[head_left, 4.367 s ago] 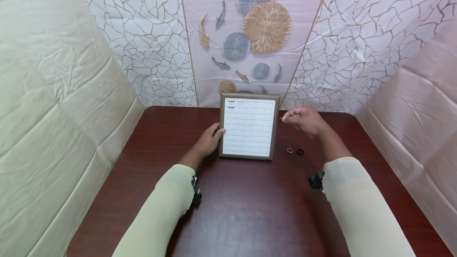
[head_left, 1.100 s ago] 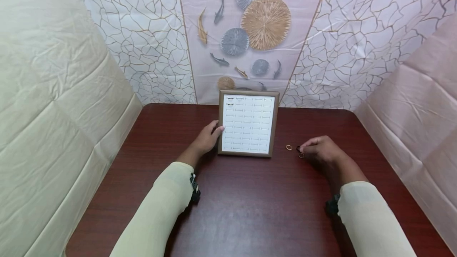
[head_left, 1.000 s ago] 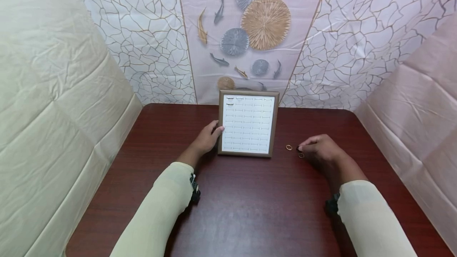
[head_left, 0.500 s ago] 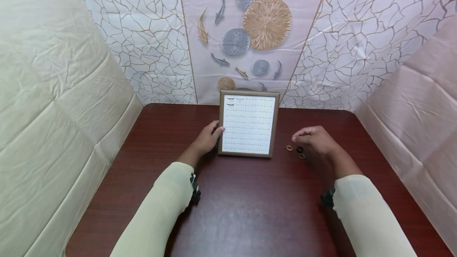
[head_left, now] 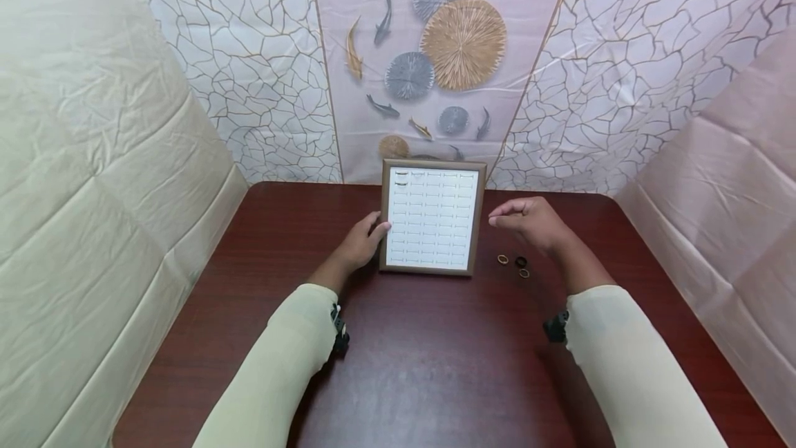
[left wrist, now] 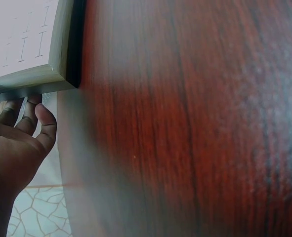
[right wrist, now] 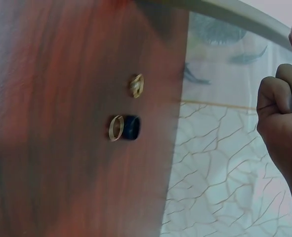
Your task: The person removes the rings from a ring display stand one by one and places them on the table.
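Observation:
A ring display board [head_left: 433, 220] in a brown frame stands upright on the table, its white panel lined with rows of slots. Rings sit in the left column near its top. My left hand [head_left: 359, 240] grips the board's left edge, thumb in front and fingers reaching behind. Raised beside the board's right edge is my right hand [head_left: 528, 223], thumb and fingertips brought together; I cannot tell whether something small is between them. Below it lie a gold ring [head_left: 502, 260] with a raised front, a black ring [head_left: 521, 262] and a thin gold ring [head_left: 524, 273].
The dark red wooden table [head_left: 435, 365] reaches back to a patterned wall cloth [head_left: 261, 75]. Pale cloth walls [head_left: 106, 178] flank it on both sides. In the right wrist view, the thin gold ring [right wrist: 116, 128] lies right against the black ring [right wrist: 131, 127].
The right hand set a thin gold ring down beside the black one, then rose from the rings and moved left towards the board. The left hand has stayed on the board.

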A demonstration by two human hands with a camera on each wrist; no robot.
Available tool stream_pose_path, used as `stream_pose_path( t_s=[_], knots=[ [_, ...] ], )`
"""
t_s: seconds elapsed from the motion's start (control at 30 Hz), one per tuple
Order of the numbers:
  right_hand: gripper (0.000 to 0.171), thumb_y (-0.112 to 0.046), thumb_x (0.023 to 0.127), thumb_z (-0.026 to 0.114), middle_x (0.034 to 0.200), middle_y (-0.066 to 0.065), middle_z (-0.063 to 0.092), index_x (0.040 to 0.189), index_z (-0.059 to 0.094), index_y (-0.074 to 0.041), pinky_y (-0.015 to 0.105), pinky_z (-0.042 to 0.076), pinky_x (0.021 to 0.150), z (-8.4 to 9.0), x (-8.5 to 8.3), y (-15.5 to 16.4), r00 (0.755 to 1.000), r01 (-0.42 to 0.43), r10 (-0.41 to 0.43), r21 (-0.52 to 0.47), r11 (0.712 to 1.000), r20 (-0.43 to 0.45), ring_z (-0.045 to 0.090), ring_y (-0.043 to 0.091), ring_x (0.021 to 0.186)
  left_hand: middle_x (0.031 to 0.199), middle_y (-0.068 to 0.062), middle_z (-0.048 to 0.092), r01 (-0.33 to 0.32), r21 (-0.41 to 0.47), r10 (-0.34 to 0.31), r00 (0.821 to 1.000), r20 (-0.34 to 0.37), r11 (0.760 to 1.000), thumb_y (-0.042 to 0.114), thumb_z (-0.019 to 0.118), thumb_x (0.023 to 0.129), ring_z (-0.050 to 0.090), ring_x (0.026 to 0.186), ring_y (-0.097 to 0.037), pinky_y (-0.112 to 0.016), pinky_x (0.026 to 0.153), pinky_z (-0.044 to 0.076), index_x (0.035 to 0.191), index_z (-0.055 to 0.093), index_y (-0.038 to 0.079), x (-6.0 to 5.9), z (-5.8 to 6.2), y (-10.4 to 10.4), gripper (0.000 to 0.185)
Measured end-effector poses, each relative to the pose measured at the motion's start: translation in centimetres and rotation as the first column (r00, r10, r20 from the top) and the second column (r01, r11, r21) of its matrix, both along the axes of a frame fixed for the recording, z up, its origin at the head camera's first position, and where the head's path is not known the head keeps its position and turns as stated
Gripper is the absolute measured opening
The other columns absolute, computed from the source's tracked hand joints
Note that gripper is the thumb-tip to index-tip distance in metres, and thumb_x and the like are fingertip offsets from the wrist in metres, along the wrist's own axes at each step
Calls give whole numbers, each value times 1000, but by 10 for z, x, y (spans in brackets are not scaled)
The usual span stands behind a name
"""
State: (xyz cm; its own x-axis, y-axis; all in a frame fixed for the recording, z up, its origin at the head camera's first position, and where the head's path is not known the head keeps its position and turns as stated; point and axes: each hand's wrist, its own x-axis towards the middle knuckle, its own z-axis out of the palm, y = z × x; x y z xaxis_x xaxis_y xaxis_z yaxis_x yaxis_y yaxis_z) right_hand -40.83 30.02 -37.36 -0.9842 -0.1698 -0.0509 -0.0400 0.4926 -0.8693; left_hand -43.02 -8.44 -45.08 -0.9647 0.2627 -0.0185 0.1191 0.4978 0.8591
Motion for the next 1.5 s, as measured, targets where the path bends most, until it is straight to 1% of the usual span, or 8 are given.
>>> stream_pose_path(
  t_s=[0.23, 0.37, 0.5, 0.6, 0.9, 1.13, 1.27, 1.5],
  knots=[
    [35, -33, 100, 82, 73, -11, 66, 124, 79, -7, 31, 49, 73, 18, -9, -20, 1000, -17, 16, 20, 1000, 23, 47, 10, 69, 174, -22, 40, 10, 6, -10, 1000, -12, 1000, 49, 47, 117, 32, 165, -39, -58, 135, 28, 171, 32, 3, -1, 0, 0, 73],
    [35, -32, 100, 82, 70, -10, 62, 126, 78, -9, 30, 47, 67, 28, -14, -35, 1000, -22, 22, 26, 999, 10, 47, 10, 66, 172, -22, 42, 12, 5, -12, 1000, -23, 1000, 49, 47, 117, 35, 164, -39, -58, 134, 30, 170, 33, 3, -2, -1, -1, 72],
    [33, -26, 100, 82, 57, -9, 46, 128, 77, -10, 30, 38, 57, 37, -18, -51, 999, -32, 32, -6, 999, -19, 38, 10, 55, 171, -22, 43, 10, 1, -10, 1000, -22, 1000, 49, 47, 117, 36, 163, -39, -58, 134, 31, 171, 33, 4, -3, -1, 0, 71],
    [35, -23, 100, 82, 53, -9, 41, 131, 76, -9, 30, 33, 53, 42, -20, -62, 998, -54, 53, -30, 998, -35, 33, 9, 50, 173, -21, 41, 9, 0, -9, 1000, -18, 1000, 49, 46, 117, 34, 164, -38, -57, 135, 30, 171, 32, 5, -3, 0, 0, 71],
    [36, -18, 97, 85, 52, -10, 42, 130, 76, -6, 27, 28, 49, 50, -29, -89, 996, -76, 72, -76, 994, -44, 31, 7, 47, 172, -20, 43, 16, 9, -16, 1000, -16, 1000, 50, 46, 117, 36, 163, -37, -57, 134, 31, 171, 33, 6, -4, -1, -2, 70],
    [34, -20, 98, 84, 52, -9, 42, 131, 77, -12, 29, 29, 49, 55, -35, -106, 995, -60, 58, -18, 998, -76, 31, 9, 46, 170, -20, 46, 18, 7, -18, 999, -28, 1000, 50, 46, 117, 40, 161, -37, -57, 133, 34, 170, 35, 7, -3, 0, -2, 69],
    [35, -18, 98, 83, 51, -10, 41, 132, 77, -10, 28, 29, 48, 55, -39, -112, 995, -63, 62, -5, 998, -79, 30, 8, 45, 170, -20, 45, 26, 1, -26, 999, -35, 1000, 49, 46, 117, 39, 162, -37, -57, 133, 34, 171, 34, 7, -1, 0, -2, 69],
    [37, -21, 98, 83, 58, -6, 52, 134, 77, -16, 30, 38, 56, 53, -45, -124, 995, -45, 52, 79, 996, -85, 41, 10, 53, 171, -19, 45, 23, 5, -23, 1000, -19, 1000, 51, 46, 117, 38, 163, -37, -58, 133, 33, 171, 34, 8, 1, 0, -2, 70]
  ],
)
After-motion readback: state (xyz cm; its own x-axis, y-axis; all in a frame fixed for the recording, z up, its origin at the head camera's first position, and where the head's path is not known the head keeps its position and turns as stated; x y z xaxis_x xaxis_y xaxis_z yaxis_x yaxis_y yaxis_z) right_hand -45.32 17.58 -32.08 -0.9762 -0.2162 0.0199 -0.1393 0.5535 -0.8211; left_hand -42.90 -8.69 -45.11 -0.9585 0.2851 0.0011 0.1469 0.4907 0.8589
